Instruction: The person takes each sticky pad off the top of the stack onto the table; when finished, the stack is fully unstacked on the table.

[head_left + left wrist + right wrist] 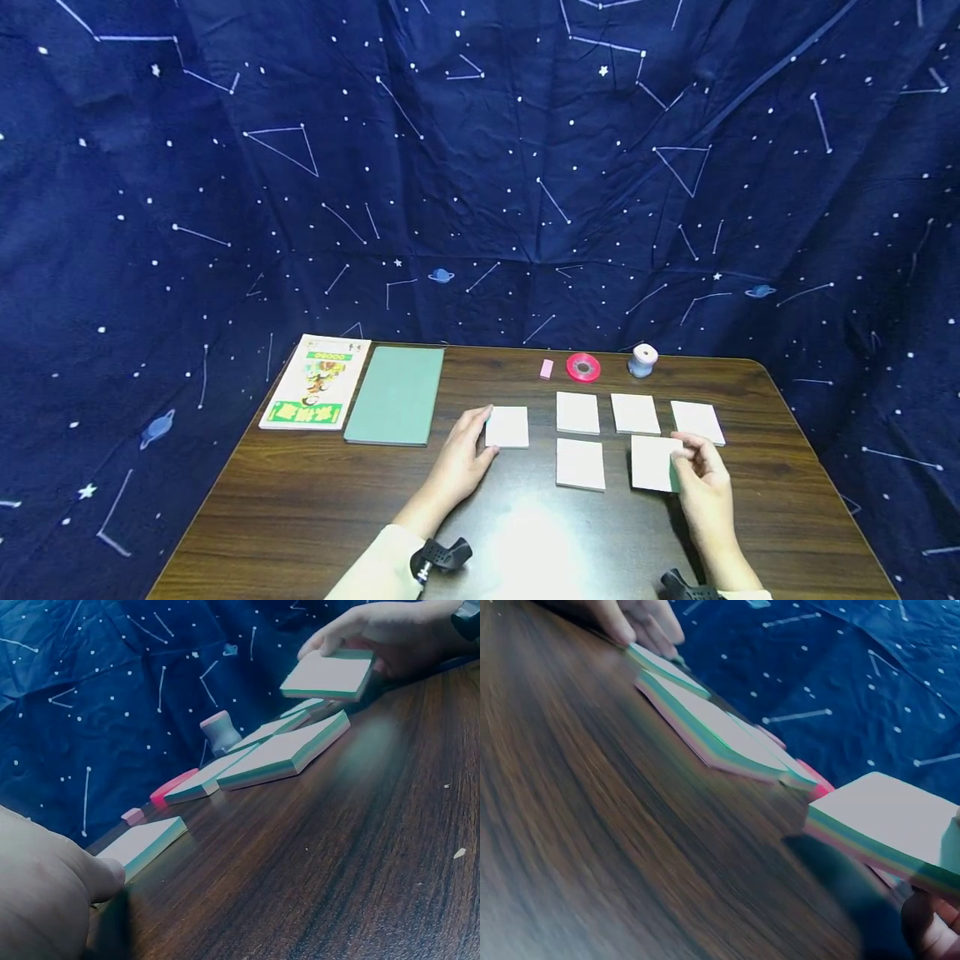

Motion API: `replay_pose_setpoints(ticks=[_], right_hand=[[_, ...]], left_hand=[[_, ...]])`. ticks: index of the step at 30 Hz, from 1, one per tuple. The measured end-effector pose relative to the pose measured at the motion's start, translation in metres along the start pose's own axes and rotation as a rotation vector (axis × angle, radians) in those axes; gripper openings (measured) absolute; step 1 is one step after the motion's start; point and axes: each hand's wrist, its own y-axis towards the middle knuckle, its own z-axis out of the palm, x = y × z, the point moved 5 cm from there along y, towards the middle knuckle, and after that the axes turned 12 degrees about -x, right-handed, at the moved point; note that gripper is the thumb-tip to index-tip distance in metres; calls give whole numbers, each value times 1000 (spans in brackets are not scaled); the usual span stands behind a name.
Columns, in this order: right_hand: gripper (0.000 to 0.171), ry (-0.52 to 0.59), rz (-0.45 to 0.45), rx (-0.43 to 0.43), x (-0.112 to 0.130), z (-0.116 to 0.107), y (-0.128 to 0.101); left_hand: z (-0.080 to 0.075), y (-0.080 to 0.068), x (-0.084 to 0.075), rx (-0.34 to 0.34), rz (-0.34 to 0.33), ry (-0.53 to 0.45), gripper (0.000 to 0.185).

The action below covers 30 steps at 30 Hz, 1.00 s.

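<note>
Nearest the camera, both forearms are cut off by the lower edge of the head view, each with a black strap mount at the wrist. The right hand (701, 483) curls its fingers and thumb round the near right edge of a square white pad of paper with green edges (654, 462), lifting it clear of the dark brown wooden surface (300, 517); the wrist views show it tilted in the air, though the right wrist view is blurred and shows only a fingertip. The left hand (463, 457) lies low with relaxed fingers touching the left edge of a second white pad (507, 427), its grip holding nothing. Between the hands lies another pad (580, 463), and beyond it a row of three (634, 413). Farther off are a flat grey-green book (395, 394), an illustrated white booklet (316, 382), a small pink eraser (547, 368), a red tape roll (582, 367) and a pale spool (642, 360), its details hard to make out.
</note>
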Motion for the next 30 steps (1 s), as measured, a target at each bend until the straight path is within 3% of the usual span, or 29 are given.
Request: replay_pose_setpoints(ticks=[4, 7, 13, 23, 30], right_hand=[[24, -91, -7, 17, -1, -8, 5], [25, -165, -12, 79, -3, -8, 7], [44, -329, -58, 189, -5, -5, 6], [43, -454, -302, 143, 4, -1, 3], [37, -544, -306, 152, 6, 2, -2]], left_hand=[[-1, 1, 1, -5, 8, 5, 70], [-1, 0, 1, -10, 23, 5, 70], [1, -1, 1, -5, 20, 9, 70], [4, -1, -1, 5, 3, -8, 71], [2, -3, 2, 24, -14, 6, 73]])
